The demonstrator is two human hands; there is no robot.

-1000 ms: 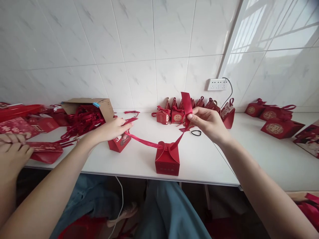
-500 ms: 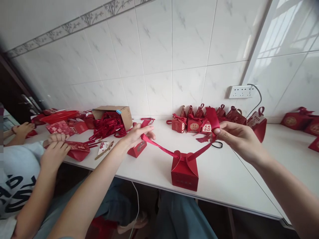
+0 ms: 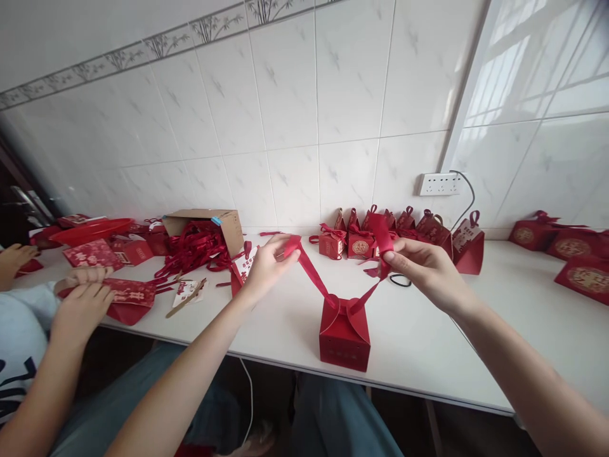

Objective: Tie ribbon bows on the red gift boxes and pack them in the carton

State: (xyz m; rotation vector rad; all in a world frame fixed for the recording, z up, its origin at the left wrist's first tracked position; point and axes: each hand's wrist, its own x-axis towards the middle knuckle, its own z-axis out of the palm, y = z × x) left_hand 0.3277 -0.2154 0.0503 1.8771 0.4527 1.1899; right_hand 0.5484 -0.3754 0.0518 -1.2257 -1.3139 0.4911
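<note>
A small red gift box (image 3: 345,339) stands upright near the table's front edge, its curved top flaps folded together. A red ribbon (image 3: 313,273) passes through the top of the box and rises on both sides in a V. My left hand (image 3: 272,261) pinches one end of it, up and to the left of the box. The other end is held between the thumb and fingers of my right hand (image 3: 423,270), with a length of ribbon sticking up above the grip. Behind my left hand, a red box with a white label (image 3: 243,266) is partly hidden.
Finished-looking red boxes (image 3: 361,244) stand in a row by the wall, with more red boxes (image 3: 587,279) at right. A cardboard box (image 3: 232,230) spills red ribbons (image 3: 195,247). At left, a co-worker's hands (image 3: 88,301) hold a red box (image 3: 136,295). A socket strip (image 3: 440,184) is on the wall.
My left hand has moved closer to my right, and its side of the ribbon now runs steeper and straighter. The view has shifted slightly to the right. The gift box stays standing.
</note>
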